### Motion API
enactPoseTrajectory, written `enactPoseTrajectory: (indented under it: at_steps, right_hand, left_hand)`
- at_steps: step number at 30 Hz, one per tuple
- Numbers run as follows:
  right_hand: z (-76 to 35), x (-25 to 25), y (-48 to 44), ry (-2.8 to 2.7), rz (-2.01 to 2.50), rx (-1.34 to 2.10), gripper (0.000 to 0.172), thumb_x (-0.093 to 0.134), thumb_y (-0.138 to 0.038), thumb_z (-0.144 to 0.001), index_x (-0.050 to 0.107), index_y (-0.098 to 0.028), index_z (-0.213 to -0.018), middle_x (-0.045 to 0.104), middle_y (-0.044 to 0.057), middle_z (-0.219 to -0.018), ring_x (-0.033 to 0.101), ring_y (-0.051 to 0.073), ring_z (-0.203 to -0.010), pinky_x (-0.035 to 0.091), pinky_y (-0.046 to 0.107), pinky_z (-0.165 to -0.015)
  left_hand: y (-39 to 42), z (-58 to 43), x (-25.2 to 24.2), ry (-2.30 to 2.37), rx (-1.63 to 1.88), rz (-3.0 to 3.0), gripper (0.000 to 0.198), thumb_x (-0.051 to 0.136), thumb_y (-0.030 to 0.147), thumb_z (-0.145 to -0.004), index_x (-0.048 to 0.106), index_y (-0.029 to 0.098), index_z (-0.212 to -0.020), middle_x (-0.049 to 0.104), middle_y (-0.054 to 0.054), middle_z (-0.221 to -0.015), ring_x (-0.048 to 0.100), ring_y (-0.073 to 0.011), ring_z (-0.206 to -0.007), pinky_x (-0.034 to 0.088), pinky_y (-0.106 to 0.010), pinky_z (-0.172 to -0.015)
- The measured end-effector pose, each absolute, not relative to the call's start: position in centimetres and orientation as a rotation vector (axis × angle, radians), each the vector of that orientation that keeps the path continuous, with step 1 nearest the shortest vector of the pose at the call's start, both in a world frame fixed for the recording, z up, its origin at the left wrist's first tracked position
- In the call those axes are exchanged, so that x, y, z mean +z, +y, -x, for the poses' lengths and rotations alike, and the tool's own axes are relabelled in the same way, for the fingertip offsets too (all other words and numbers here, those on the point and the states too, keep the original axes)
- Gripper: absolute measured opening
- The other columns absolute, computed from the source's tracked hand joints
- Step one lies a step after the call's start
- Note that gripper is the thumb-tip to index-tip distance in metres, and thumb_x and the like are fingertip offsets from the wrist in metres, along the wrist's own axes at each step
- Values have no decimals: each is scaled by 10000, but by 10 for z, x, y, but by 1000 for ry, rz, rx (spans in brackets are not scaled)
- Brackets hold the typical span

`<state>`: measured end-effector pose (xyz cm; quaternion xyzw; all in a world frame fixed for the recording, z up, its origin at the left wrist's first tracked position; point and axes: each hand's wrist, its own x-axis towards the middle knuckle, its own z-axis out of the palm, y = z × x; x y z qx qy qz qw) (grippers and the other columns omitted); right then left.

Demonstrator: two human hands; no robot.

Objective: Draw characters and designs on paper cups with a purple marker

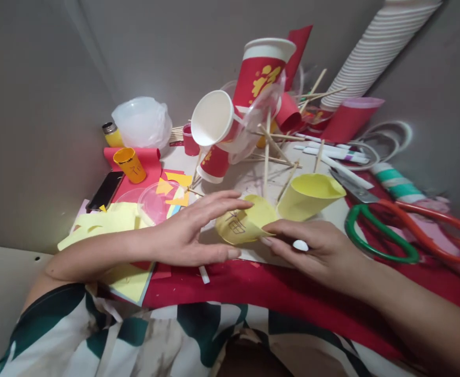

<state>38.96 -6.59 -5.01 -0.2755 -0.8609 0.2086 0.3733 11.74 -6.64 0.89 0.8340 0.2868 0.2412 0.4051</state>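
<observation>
So the right hand [320, 255] has thumb and finger pinched together on the edge of a yellow paper tube [240, 226], the one with writing on it, sitting between both hands. Left hand [185, 230] is spread, thumb well apart from the fingers, right by the tube (can't tell if it's touching). Another yellow tube [306, 203] stands just behind the right hand, scissors [395, 207] farther right.

We have a yellow paper tube [249, 228] tilted between our left hand [200, 230] and right hand [316, 254], its open end facing up and rightward, dark handwriting on its side, edge pinched at right. A white-ended thing [300, 245], mostly hidden, pokes from that grip.
</observation>
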Motion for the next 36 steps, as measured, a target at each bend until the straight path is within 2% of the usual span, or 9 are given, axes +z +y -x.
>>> enactPoseTrajectory:
  at_steps: [6,12,18,20,22,24,28,33,36]
  right_hand:
    - [-393,-55,-65,-2328,726,399,223,508,-252,-1062,686,-215,-933,736,10,-697,663,122,-561,462,225,-539]
    - [-395,-57,-63,-2358,699,298,207,511,-238,-1069,690,-188,-979,746,27,-738,675,123,-609,481,218,-588]
    - [-396,-58,-63,-2359,721,299,237,505,-266,-1072,694,-206,-944,741,19,-707,650,121,-561,453,228,-546]
    - [-396,-60,-63,-2336,699,327,204,526,-251,-1061,708,-216,-975,765,22,-733,686,133,-580,484,231,-555]
    - [-396,-61,-64,-2291,686,348,181,560,-234,-1041,721,-232,-1124,807,36,-817,728,155,-611,533,243,-577]
    - [-395,-61,-66,-2246,691,347,345,590,-211,-1026,652,-257,-1362,833,49,-926,744,165,-617,574,257,-603]
    - [-394,-57,-72,-2207,709,328,602,581,-204,-1044,421,-322,-1612,829,44,-959,724,159,-567,602,259,-603]
    - [-394,-52,-75,-2197,738,239,659,536,-200,-1068,307,-355,-1666,809,44,-908,734,161,-573,640,244,-638]
    - [-393,-55,-74,-2209,713,247,639,533,-182,-1064,334,-348,-1648,795,42,-888,716,146,-560,625,223,-617]
  left_hand:
    - [-60,-144,57,749,446,-1847,405,749,281,-929,690,226,-1327,756,-49,-1302,732,-253,-1177,588,-394,-1015]
    - [-27,-161,63,797,401,-2211,366,777,345,-896,763,141,-1200,798,-39,-906,721,-188,-734,516,-292,-631]
    - [-16,-166,44,715,89,-2468,123,742,231,-859,842,228,-931,811,-60,-859,734,-242,-743,482,-330,-676]
    - [-19,-164,40,690,71,-2462,155,689,201,-868,832,256,-843,805,-54,-824,727,-232,-744,471,-326,-670]
    - [-21,-160,40,682,84,-2439,191,660,197,-878,820,263,-798,793,-55,-801,714,-224,-732,467,-323,-660]
    - [-24,-152,45,682,118,-2404,196,649,198,-892,820,247,-810,792,-70,-824,713,-227,-748,482,-329,-678]
    - [-36,-120,67,802,255,-2325,156,676,208,-911,831,207,-888,809,-95,-904,735,-226,-810,515,-333,-733]
    - [-59,-63,98,1372,711,-2269,130,814,380,-862,840,256,-835,758,-19,-731,604,-148,-619,448,-318,-598]
    - [-60,-35,105,1612,916,-2048,158,890,393,-784,827,257,-833,750,24,-707,593,-133,-655,463,-295,-601]
